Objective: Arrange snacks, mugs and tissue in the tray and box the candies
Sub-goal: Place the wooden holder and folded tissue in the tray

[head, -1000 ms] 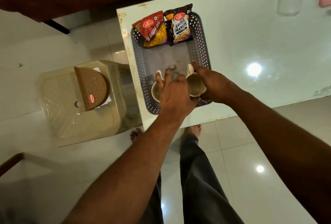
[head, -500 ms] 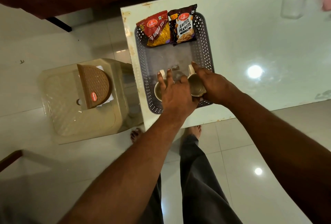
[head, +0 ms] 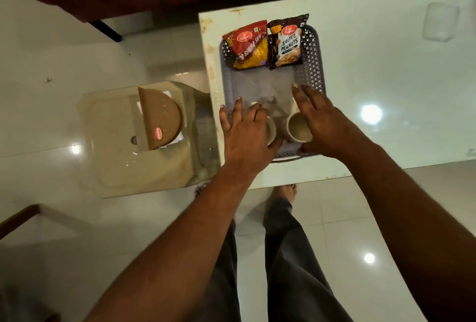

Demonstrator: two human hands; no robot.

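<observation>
Fingers spreading, the left hand (head: 246,136) is hovering over a half-hidden cream ceramic mug (head: 270,129) inside the grey perforated plastic tray (head: 313,64); the right hand (head: 322,120), fingers loosely extended, is flanking the second cream mug (head: 298,127).

Your left hand (head: 244,133) and right hand (head: 322,120) spread open-fingered over two mugs (head: 298,127) inside the grey tray (head: 313,64) holding two snack packets (head: 268,44).
</observation>
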